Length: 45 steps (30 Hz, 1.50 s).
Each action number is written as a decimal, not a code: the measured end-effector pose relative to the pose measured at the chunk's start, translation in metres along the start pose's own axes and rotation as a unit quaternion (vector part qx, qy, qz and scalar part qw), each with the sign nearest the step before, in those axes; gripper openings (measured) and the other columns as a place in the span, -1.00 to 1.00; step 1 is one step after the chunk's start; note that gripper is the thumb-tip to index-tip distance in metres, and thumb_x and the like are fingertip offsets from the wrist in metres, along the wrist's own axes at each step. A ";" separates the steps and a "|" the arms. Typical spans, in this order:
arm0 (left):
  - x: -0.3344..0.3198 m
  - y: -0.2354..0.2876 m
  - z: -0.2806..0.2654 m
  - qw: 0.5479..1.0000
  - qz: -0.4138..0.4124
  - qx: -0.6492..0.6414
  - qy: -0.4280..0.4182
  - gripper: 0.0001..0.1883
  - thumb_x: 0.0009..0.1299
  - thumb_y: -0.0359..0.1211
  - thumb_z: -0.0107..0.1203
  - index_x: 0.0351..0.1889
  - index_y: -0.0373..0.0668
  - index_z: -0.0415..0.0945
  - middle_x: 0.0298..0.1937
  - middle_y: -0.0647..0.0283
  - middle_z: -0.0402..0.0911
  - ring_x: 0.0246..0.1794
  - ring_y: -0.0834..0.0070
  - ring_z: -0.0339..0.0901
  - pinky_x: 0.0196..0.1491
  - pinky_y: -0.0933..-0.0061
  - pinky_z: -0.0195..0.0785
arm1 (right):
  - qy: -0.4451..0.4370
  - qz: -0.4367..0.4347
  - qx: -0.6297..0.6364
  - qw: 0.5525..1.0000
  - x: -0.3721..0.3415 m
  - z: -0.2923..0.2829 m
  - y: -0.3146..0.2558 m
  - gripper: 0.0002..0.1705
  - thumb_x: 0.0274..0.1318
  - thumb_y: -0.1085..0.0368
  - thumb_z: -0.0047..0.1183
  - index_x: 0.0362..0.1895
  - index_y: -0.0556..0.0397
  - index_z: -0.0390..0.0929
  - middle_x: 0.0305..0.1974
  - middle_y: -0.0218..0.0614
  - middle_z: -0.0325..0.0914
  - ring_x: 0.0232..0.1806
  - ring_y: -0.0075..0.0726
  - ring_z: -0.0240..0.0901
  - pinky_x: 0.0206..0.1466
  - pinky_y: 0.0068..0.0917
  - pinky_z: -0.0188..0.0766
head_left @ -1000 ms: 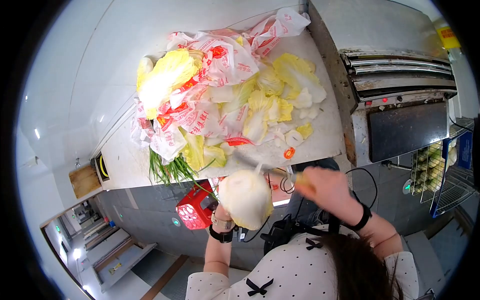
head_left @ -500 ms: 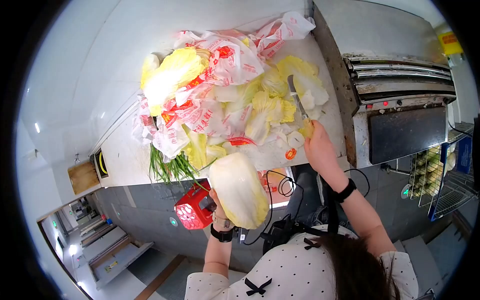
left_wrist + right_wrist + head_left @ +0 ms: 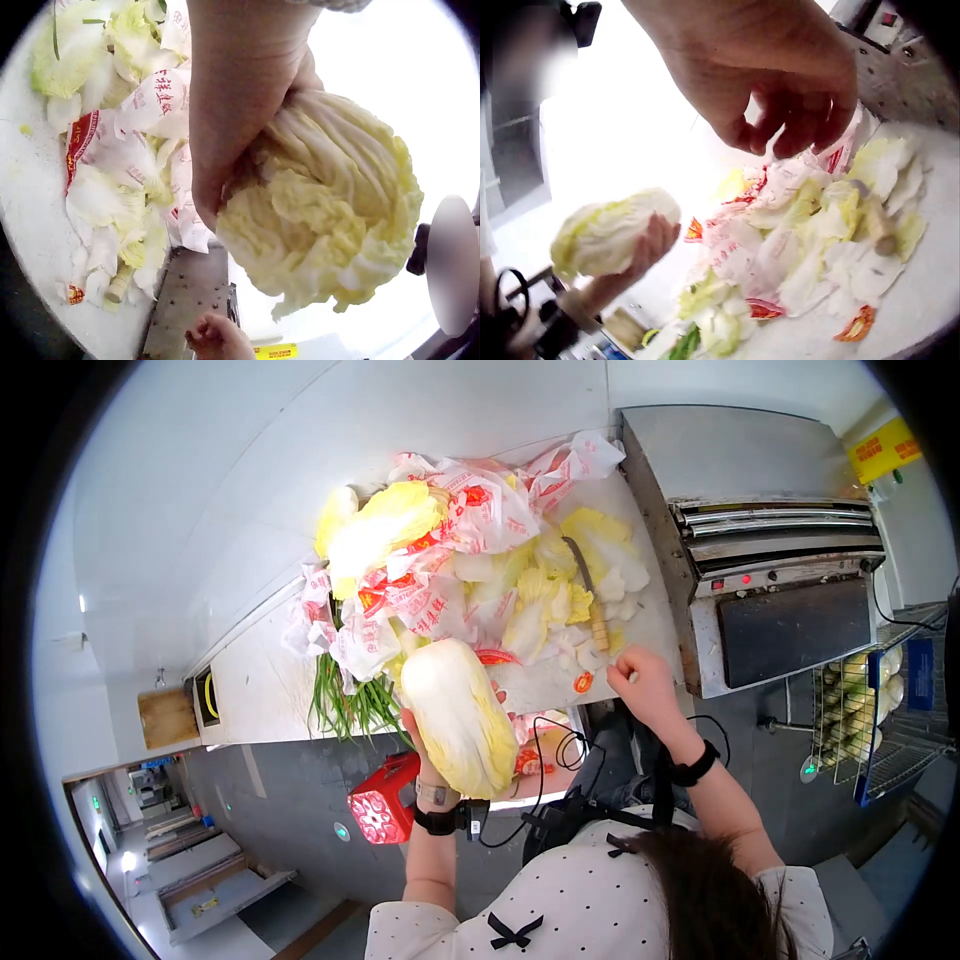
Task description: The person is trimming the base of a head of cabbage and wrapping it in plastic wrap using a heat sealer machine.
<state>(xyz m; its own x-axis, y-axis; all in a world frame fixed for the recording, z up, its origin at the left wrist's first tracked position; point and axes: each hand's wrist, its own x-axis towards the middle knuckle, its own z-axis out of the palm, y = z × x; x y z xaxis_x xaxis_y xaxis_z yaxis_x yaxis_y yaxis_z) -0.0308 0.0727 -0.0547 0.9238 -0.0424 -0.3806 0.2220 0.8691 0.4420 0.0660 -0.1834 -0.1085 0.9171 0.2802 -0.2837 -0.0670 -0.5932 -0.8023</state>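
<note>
Right grip [image 3: 643, 685] (loosely curled) has moved off the knife [image 3: 598, 618]

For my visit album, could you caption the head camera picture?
Left hand holding a cabbage, right hand empty, a knife lying among loose leaves.

Countertop [image 3: 265, 690]: pale, extending through the middle of the frame, with crumpled red-printed plastic bags [image 3: 415, 610] across its centre. Loose cabbage leaves [image 3: 525, 625] lie right of centre — a tan-handled knife [image 3: 598, 622] rests upon them. Green stalks [image 3: 345, 700] lie left of centre; an orange-red label [image 3: 583, 682], lower right.
</note>
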 end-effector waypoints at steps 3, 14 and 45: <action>0.004 0.001 0.015 1.000 -0.002 -0.025 0.010 0.03 0.09 0.43 -0.13 0.33 -0.13 0.01 0.19 -0.01 0.31 0.14 0.10 0.34 0.09 0.00 0.34 | -0.062 -0.005 -0.031 0.998 -0.019 -0.009 0.015 -0.81 -0.03 0.20 0.11 -0.47 0.07 0.53 -0.44 -0.11 0.48 -0.35 0.01 0.49 -0.25 -0.20 0.42; 0.013 -0.017 0.064 0.986 0.017 0.140 -0.087 0.04 0.03 0.36 0.03 0.30 -0.19 0.08 0.15 0.00 0.36 0.10 0.18 0.40 0.08 0.17 0.36 | -0.244 0.096 -0.257 0.930 -0.117 -0.053 0.117 -0.51 0.07 -0.07 -0.01 -0.19 0.12 0.54 -0.38 -0.03 0.55 -0.28 0.13 0.48 -0.19 -0.10 0.39; 0.353 -0.257 0.379 0.271 0.307 0.899 -0.153 -0.05 -0.17 -0.08 0.33 0.27 0.04 0.17 0.03 0.07 0.39 0.11 0.15 0.32 0.17 0.09 0.06 | -0.115 0.038 -0.042 0.992 -0.132 -0.382 0.257 -0.57 0.13 0.01 -0.02 -0.14 0.12 0.43 -0.26 -0.02 0.55 -0.21 0.07 0.49 -0.17 -0.23 0.41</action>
<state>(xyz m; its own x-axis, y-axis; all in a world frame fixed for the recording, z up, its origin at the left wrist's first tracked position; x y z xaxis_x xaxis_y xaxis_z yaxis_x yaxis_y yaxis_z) 0.3569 -0.3522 0.0054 0.8808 -0.4393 0.1768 -0.4635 -0.8763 0.1317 0.0776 -0.6611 -0.0767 0.7962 0.3918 -0.4610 -0.0899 -0.6769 -0.7306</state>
